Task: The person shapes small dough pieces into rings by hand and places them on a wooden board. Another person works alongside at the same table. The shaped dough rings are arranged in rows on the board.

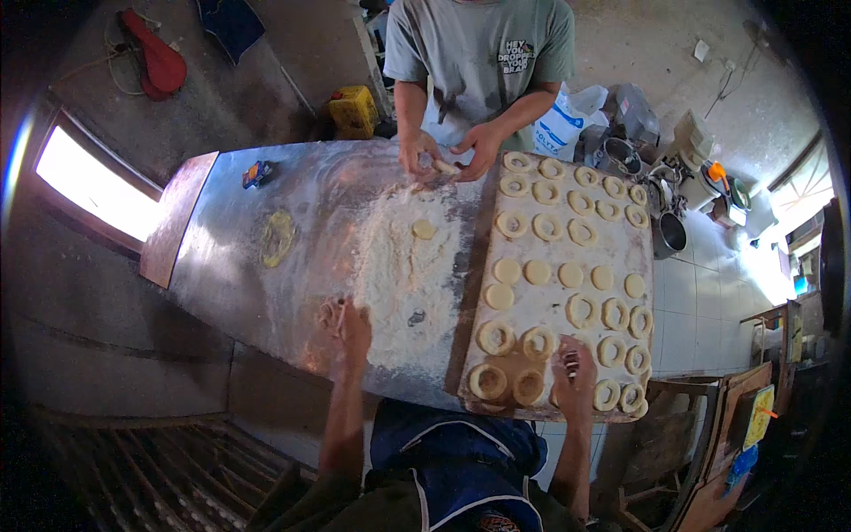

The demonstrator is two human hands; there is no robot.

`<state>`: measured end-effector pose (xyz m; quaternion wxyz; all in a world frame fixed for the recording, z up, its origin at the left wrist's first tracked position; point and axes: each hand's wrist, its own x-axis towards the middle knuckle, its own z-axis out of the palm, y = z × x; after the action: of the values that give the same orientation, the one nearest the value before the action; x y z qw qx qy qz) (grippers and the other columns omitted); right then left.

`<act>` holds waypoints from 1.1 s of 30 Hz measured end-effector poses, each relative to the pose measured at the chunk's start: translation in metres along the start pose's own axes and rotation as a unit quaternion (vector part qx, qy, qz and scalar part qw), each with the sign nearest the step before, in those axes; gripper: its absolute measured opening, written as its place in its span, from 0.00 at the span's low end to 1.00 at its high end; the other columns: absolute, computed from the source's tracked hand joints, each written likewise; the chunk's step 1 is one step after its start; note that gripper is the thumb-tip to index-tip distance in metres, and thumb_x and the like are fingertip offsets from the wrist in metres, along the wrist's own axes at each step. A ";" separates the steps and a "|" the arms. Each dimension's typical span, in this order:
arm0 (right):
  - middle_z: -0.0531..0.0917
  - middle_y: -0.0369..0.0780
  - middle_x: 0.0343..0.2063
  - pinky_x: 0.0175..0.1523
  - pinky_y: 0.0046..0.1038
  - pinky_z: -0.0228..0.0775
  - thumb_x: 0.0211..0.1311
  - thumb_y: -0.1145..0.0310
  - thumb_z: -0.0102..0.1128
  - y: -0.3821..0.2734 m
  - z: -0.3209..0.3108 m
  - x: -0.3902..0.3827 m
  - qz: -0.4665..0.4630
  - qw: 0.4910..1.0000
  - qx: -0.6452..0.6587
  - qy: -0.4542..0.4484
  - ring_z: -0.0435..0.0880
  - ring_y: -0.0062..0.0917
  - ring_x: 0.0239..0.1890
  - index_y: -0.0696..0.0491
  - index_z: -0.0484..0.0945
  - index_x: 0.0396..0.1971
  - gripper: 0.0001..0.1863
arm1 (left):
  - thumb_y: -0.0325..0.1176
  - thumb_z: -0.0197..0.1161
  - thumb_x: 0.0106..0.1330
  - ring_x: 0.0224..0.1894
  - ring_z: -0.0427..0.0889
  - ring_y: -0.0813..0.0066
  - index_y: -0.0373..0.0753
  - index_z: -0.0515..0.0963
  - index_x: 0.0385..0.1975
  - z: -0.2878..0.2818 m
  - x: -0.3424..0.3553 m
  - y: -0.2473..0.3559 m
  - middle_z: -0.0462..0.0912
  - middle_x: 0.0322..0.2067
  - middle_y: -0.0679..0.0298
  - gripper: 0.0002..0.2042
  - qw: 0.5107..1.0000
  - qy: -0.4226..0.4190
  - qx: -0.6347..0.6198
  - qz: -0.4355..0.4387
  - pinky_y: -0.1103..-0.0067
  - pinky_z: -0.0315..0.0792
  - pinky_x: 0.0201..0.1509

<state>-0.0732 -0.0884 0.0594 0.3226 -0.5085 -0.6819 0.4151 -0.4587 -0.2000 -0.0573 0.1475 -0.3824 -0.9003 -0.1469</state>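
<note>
My left hand (pixel 346 328) is over the metal tabletop at the near left edge of the spread flour (pixel 390 293). Its floury fingers are apart and hold nothing visible. Over the near part of a floured board (pixel 541 297) is my right hand (pixel 572 368), among rings of dough (pixel 611 351). Its fingers curl downward; whatever they hold is hidden. Plain dough discs (pixel 535 272) lie in rows across the board's middle, with more rings beyond them. One loose dough disc (pixel 423 230) rests on the flour.
Across the table, a person in a grey shirt (pixel 479 53) handles a piece of dough (pixel 446 167). A yellowish dough smear (pixel 278 238) and a small dark packet (pixel 257 174) lie on the metal tabletop (pixel 230 239). Pots (pixel 669 235) stand beyond the board's right side.
</note>
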 end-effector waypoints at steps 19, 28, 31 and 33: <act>0.84 0.44 0.35 0.45 0.25 0.77 0.55 0.76 0.67 -0.086 0.262 0.017 -0.010 0.980 0.131 -0.153 0.84 0.25 0.39 0.59 0.66 0.60 0.31 | 0.30 0.63 0.66 0.37 0.81 0.78 0.31 0.80 0.42 -0.067 0.009 -0.022 0.83 0.35 0.64 0.10 0.663 -0.281 -0.680 -0.138 0.80 0.75 0.40; 0.81 0.41 0.39 0.44 0.29 0.73 0.60 0.71 0.55 -0.096 0.220 0.026 0.203 0.794 0.507 -0.267 0.81 0.27 0.39 0.54 0.63 0.63 0.29 | 0.22 0.56 0.64 0.37 0.78 0.75 0.40 0.66 0.53 -0.070 0.009 -0.001 0.79 0.37 0.62 0.17 0.394 -0.416 -0.809 -0.127 0.79 0.72 0.39; 0.82 0.43 0.33 0.41 0.28 0.74 0.69 0.54 0.46 -0.027 0.233 0.024 0.038 0.979 0.130 -0.149 0.82 0.28 0.35 0.57 0.74 0.46 0.21 | 0.24 0.55 0.65 0.36 0.78 0.74 0.42 0.64 0.51 -0.066 0.005 0.025 0.77 0.35 0.64 0.16 0.341 -0.382 -0.829 -0.223 0.80 0.71 0.37; 0.82 0.44 0.24 0.33 0.27 0.72 0.72 0.48 0.41 -0.012 0.235 0.029 0.156 0.966 0.169 -0.114 0.80 0.27 0.26 0.59 0.79 0.27 0.29 | 0.31 0.53 0.67 0.35 0.78 0.75 0.41 0.63 0.46 -0.056 0.002 0.041 0.75 0.32 0.65 0.11 0.319 -0.333 -0.872 -0.164 0.81 0.70 0.36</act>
<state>-0.2886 -0.1176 -0.0347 0.2548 -0.4963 -0.5465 0.6246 -0.4210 -0.1925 0.0010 -0.6104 -0.1520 -0.2706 -0.7287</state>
